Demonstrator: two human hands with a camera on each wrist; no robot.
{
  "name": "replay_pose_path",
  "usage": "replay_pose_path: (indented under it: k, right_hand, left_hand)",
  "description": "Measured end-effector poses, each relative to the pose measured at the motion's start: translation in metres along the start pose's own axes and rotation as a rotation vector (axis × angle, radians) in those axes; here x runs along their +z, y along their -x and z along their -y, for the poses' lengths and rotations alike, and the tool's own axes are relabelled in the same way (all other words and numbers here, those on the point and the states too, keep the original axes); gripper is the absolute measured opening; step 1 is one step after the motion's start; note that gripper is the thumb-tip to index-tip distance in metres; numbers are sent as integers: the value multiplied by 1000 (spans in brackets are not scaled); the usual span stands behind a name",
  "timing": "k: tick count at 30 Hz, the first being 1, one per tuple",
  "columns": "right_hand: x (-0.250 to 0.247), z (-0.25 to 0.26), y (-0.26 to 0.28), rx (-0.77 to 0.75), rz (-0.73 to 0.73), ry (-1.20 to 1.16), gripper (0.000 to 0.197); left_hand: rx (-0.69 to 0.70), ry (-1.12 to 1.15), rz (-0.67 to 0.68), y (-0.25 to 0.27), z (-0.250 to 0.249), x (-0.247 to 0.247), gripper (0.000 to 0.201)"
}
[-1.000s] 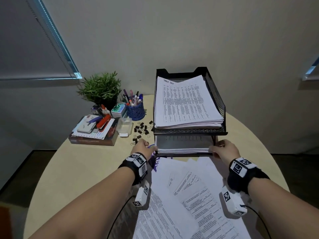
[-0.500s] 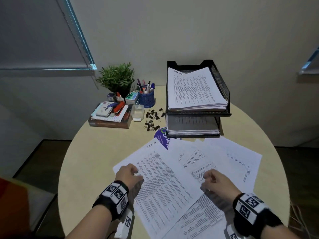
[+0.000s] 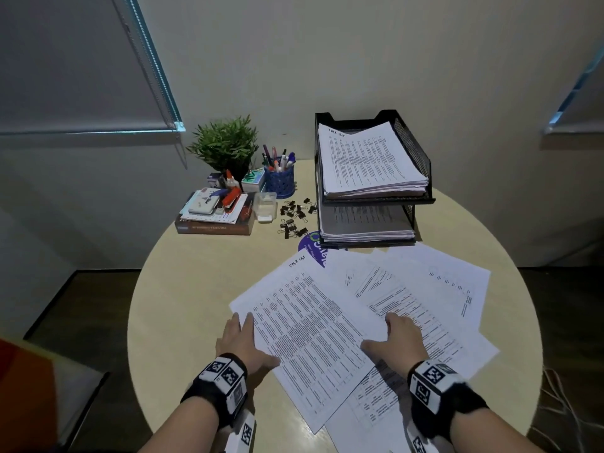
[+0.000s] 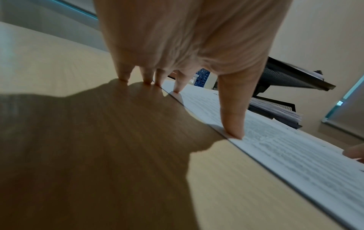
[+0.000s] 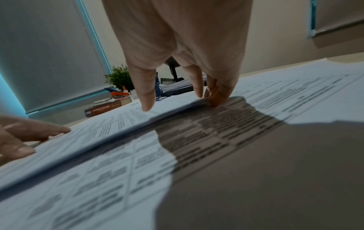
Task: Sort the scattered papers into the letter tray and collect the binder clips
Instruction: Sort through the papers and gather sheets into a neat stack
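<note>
Several printed papers (image 3: pixel 441 289) lie fanned over the round table (image 3: pixel 183 289). The top sheet (image 3: pixel 313 322) lies skewed between my hands. My left hand (image 3: pixel 242 338) has straight fingers (image 4: pixel 178 84) touching the table and the sheet's left edge (image 4: pixel 275 140). My right hand (image 3: pixel 398 338) lies on the sheet's right edge, where its fingertips (image 5: pixel 216 96) push the edge (image 5: pixel 177 109) up slightly; the thumb hovers above. At the back stands the black mesh letter tray (image 3: pixel 421 165), with paper stacks in both tiers. Black binder clips (image 3: pixel 295 217) lie loose left of it.
A plant (image 3: pixel 225 145), a blue pen cup (image 3: pixel 279 179), a small clear box (image 3: pixel 265 207) and a book stack with a stapler (image 3: pixel 215 217) crowd the back left. A purple disc (image 3: pixel 312 250) pokes out under the papers. Something orange (image 3: pixel 23 387) sits low left.
Both hands left the front of the lower tray tier and drew back to the scattered papers. Their fingers, curled half a second ago, now lie straight at either edge of the top sheet.
</note>
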State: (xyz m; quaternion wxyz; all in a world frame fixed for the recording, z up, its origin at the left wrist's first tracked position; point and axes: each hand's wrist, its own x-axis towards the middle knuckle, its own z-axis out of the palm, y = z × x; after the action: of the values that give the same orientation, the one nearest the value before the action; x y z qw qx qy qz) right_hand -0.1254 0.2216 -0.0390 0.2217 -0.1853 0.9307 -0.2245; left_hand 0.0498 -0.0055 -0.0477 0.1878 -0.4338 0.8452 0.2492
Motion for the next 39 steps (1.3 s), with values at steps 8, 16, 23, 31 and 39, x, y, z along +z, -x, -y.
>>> replay_pose_path:
  k: [8, 16, 23, 31, 39]
  right_hand:
    - [14, 8, 2, 71, 77, -32, 52]
    - [-11, 4, 13, 76, 141, -242, 13]
    - [-43, -23, 18, 162, 117, -519, 17]
    - [-115, -40, 7, 173, 19, -950, 24]
    - [-182, 3, -38, 103, -58, -1355, 20]
  left_hand:
    - [56, -98, -62, 10, 5, 0, 115]
    - [94, -58, -149, 17, 5, 13, 91]
    - [191, 203, -183, 15, -2, 5, 47]
    - [303, 277, -125, 17, -17, 16, 41]
    - [416, 129, -76, 8, -73, 25, 39]
